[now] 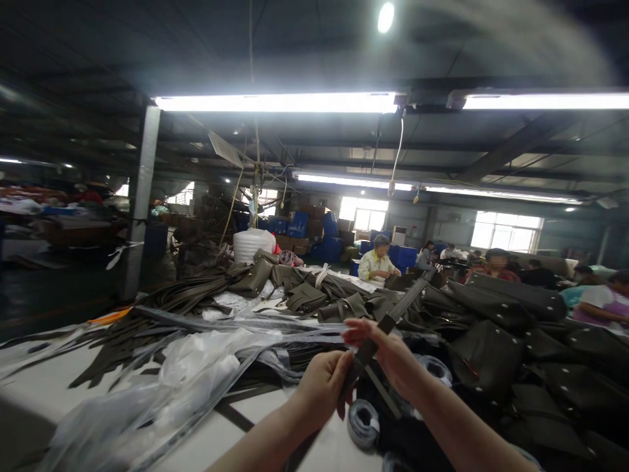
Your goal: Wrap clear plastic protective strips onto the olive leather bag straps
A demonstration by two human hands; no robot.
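Note:
A long dark strap [400, 308] runs slantwise between my hands, its far end rising away to the upper right. My left hand [322, 387] is closed round its lower part, thumb on top. Farther up, my right hand [388, 354] holds the strap between thumb and fingers, with its fingertips reaching out past the left side. Below the hands lies a coiled roll wrapped in clear plastic [363, 423]. Left of them is a crumpled clear plastic bag [196, 367] on the white table [265, 413].
Many dark straps [196, 295] are heaped at the table's back left. Dark bags with metal studs [491, 354] pile up on the right. A white foam roll [253, 246] stands behind. Across the table a person [378, 262] works; others sit farther right. A metal post [142, 203] rises at left.

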